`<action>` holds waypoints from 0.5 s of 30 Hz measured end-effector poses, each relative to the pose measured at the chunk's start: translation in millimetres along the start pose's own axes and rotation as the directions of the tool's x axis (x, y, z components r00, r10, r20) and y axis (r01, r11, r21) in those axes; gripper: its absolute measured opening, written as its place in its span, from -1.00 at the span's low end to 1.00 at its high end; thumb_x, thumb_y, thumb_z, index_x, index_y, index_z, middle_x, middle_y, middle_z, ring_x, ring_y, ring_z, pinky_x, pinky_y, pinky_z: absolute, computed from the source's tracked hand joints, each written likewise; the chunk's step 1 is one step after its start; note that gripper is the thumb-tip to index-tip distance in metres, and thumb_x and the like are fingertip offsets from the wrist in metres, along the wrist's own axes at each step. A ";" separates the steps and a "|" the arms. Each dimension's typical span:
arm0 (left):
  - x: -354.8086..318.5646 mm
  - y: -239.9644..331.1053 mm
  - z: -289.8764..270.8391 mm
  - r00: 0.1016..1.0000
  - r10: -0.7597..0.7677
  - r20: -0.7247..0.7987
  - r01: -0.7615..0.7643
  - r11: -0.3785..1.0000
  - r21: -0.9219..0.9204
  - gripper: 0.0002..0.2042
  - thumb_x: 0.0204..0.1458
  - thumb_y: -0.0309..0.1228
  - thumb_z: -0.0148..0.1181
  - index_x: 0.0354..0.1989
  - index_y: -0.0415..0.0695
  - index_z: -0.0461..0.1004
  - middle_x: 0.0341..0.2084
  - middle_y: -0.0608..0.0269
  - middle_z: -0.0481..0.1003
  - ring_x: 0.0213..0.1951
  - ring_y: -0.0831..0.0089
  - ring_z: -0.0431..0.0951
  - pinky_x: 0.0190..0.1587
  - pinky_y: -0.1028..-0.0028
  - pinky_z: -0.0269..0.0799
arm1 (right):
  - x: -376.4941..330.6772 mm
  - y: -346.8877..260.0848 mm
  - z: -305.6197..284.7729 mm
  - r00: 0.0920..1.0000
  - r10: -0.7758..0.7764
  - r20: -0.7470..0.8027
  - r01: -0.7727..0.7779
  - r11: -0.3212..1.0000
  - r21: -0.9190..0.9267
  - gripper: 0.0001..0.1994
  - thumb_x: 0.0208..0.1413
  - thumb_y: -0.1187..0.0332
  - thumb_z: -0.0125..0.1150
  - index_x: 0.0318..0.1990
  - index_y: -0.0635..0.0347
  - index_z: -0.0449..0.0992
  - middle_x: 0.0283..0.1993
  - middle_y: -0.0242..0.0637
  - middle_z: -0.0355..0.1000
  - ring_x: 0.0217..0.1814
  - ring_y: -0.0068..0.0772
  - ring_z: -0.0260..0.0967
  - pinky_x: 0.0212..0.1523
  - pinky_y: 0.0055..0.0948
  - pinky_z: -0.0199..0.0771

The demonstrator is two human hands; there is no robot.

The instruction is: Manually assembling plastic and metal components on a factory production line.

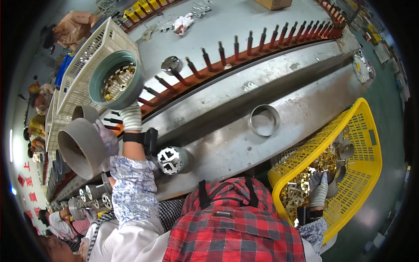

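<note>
My left hand (131, 117), in a glove with a striped cuff, is at the underside of a round green bowl (137, 83). Its fingers are hidden behind the bowl, which it appears to support. Small gold and silvery metal pieces (118, 83) lie inside. On the right, my right hand (317, 180) reaches down into a yellow basket (279, 177), among gold metal pieces (324, 162). Its gloved fingers look curled; what they hold, if anything, cannot be made out. Beside that hand lies a grey ring (332, 187).
A co-worker's gloved hand (107, 139) holds a large grey cylinder (83, 146) close to my left arm. Red-based upright pins (221, 53) line a curved track. On the metal bench are a metal ring (265, 120) and a slotted round part (170, 160). White crates (89, 65) stand behind the bowl.
</note>
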State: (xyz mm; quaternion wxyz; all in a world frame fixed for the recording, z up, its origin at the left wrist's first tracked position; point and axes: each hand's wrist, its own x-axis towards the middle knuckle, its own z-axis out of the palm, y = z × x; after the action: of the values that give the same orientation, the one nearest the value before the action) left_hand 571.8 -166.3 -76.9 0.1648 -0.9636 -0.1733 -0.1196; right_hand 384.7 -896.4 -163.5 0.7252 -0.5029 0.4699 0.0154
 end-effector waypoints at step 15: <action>-16.6 -35.7 -34.7 0.861 -0.481 0.168 0.267 0.145 -0.953 -0.55 0.28 -0.20 -0.02 0.12 -0.37 0.35 -0.08 -0.05 0.53 0.02 0.21 0.51 0.07 0.37 0.39 | 15.8 -2.7 17.6 0.992 0.018 0.128 -0.002 0.992 -0.123 -0.52 0.16 -0.07 0.18 -0.11 0.25 0.44 -0.16 -0.19 0.45 -0.14 -0.27 0.46 -0.11 -0.34 0.48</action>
State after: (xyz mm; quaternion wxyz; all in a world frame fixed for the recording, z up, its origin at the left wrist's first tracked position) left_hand 537.3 -152.0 -40.0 -0.4732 -0.7700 -0.2832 -0.3208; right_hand 406.5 -891.8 -171.7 0.7216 -0.5421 0.4230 0.0803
